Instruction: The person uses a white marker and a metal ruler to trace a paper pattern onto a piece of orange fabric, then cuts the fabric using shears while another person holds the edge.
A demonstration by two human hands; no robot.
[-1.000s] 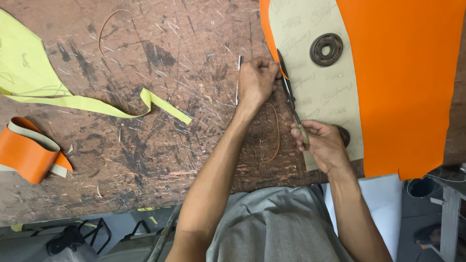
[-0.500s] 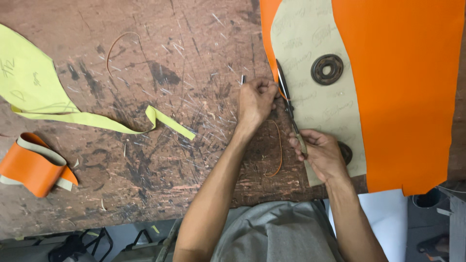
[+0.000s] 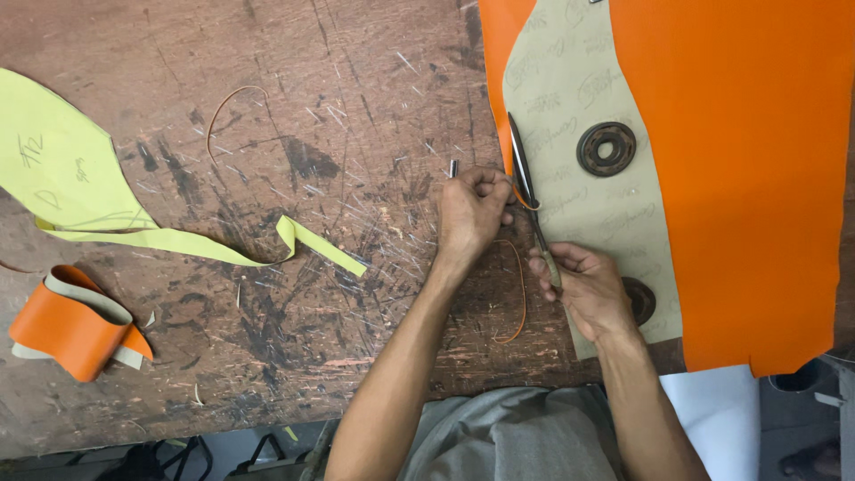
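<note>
The orange sheet lay over the right end of the scarred wooden worktop, its near edge hanging past the worktop's front edge, and a tan paper pattern rested on its left part. The right hand was closed around the handles of a pair of scissors, whose blades ran along the left edge of the pattern; the left hand was pinched shut on the sheet's trimmed margin just beside the blades, and it also seemed to hold a small metal tool, though that was too small to be sure of. The sheet looked thin, limp and light, likely a leather-like material with a smooth face that could slide under the pattern, so it would be best held close to the cut line and pressed flat, not lifted by a far corner. A thin orange offcut strip curled between the two hands, soft as string. By count there were one orange sheet, one tan pattern, one pair of scissors, two dark ring weights on the pattern (the second half hidden behind the right hand), one yellow paper pattern at the left edge with a long tail, one rolled orange band near the front left corner, and a second thin strip toward the back.
</note>
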